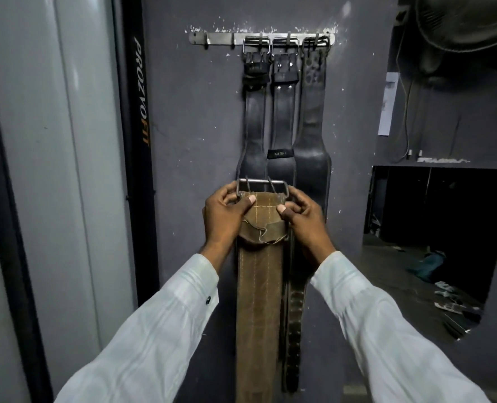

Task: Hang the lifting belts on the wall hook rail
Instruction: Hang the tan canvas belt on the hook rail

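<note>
Against the grey wall under the hook rail (261, 38), left hand (224, 216) and right hand (305, 219) both grip the brown belt (258, 301) near its buckle (261, 183); it seems stiff and heavy.

From where I stand, the right part of the hook rail (200, 38) is taken. Three black belts (282, 117) hang from it side by side, their buckles crowding the bar. The hooks at the rail's left end (233, 43) stand bare, with open grey wall (194, 126) below them. Further left of the rail, a black upright (141, 91) closes that side. Right of the rail, a fan (468, 24) juts out. Below the rail, the brown belt (258, 301), gripped by the left hand (224, 216) and right hand (305, 219), covers the black belts' lower ends.
</note>
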